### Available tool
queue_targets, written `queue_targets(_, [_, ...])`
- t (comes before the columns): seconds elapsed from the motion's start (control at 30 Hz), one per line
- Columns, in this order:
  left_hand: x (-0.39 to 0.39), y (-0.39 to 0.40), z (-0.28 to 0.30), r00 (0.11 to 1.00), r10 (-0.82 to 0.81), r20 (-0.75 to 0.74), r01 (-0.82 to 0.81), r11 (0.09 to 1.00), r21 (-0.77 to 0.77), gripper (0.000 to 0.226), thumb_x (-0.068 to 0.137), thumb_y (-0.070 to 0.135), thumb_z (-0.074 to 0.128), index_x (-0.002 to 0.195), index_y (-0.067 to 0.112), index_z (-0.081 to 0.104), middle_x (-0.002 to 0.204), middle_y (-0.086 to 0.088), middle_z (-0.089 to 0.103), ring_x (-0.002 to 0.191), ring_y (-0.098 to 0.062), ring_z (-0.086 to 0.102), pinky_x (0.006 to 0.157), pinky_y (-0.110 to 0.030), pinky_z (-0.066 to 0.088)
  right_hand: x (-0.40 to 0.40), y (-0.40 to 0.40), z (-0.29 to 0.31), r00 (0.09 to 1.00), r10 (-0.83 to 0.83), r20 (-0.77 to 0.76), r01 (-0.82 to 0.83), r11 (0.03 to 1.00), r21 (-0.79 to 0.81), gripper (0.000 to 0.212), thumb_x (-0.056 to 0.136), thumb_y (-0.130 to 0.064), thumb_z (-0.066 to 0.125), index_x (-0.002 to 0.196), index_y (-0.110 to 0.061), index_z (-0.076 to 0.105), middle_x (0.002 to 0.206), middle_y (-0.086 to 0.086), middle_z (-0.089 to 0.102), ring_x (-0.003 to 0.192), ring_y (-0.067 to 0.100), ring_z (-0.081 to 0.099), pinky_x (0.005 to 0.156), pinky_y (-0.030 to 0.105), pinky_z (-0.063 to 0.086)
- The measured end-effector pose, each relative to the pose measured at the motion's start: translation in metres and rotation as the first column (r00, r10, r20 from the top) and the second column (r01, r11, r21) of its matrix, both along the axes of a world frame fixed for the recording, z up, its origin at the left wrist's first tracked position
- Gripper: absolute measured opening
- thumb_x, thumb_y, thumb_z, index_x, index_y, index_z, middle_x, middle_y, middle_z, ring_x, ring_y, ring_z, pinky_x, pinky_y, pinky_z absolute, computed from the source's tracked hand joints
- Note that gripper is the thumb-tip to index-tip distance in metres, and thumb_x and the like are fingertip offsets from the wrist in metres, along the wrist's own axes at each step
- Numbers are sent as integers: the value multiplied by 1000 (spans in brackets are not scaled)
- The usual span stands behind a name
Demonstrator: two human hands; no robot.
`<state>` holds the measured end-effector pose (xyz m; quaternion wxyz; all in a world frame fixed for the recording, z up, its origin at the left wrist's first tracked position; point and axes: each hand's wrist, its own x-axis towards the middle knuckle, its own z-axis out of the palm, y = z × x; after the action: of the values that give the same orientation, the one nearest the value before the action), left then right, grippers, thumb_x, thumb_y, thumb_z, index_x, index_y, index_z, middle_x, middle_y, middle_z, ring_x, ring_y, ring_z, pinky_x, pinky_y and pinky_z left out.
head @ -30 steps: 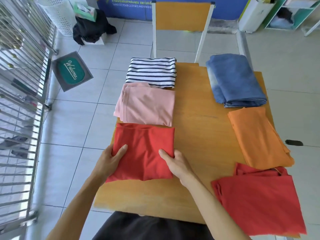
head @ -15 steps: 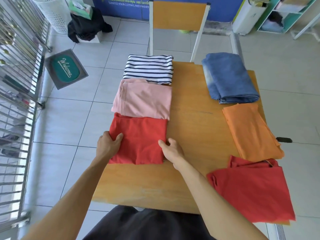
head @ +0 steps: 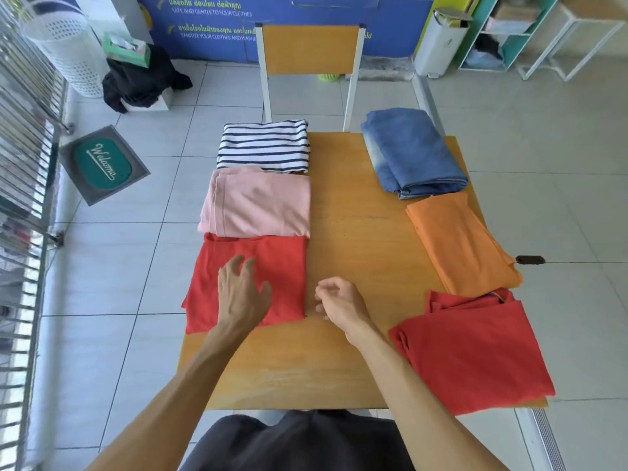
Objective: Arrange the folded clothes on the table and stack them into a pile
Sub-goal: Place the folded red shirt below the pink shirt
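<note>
Six folded clothes on table.

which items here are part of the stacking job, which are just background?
Job:
striped folded shirt
pink folded garment
red folded shirt on the left
folded blue denim
orange folded garment
red folded garment on the right
wooden table

Background:
wooden-backed chair
green welcome mat
white perforated basket

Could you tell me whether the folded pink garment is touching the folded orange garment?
Apart. The head view shows bare table between the pink garment and the orange garment.
</note>
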<state>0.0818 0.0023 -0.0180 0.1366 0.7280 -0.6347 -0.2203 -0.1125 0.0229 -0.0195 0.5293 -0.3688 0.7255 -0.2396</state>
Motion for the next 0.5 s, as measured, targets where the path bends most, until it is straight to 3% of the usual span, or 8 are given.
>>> queue_targets(0.1, [-30, 11, 1, 990, -114, -84, 113, 993, -14, 51, 81, 14, 64, 130, 1, 56, 136, -22, 50, 125, -40, 46, 106, -44, 40, -17, 8, 5, 999, -37, -2, 37, 999, -22, 11, 95, -24, 59, 101, -27, 68, 96, 0, 76, 88, 24, 75, 85, 47, 60])
queue_targets(0.3, [-85, 15, 10, 957, -235, -168, 244, 969, 34, 43, 83, 14, 59, 125, 5, 62, 130, -17, 57, 122, -33, 51, 101, -33, 41, -67, 22, 16, 976, -218, 15, 219, 973, -75, 11, 96, -26, 60, 97, -30, 70, 109, -4, 73, 100, 21, 71, 91, 49, 59])
queue_targets(0.5, [-138, 11, 19, 924, -302, -233, 322, 945, 54, 37, 86, 15, 60, 122, 11, 65, 129, -13, 60, 123, -29, 53, 100, -31, 40, -134, 38, 25, 887, -460, 40, 461, 883, -89, 11, 94, -18, 62, 98, -22, 72, 97, 0, 75, 89, 22, 75, 88, 51, 60])
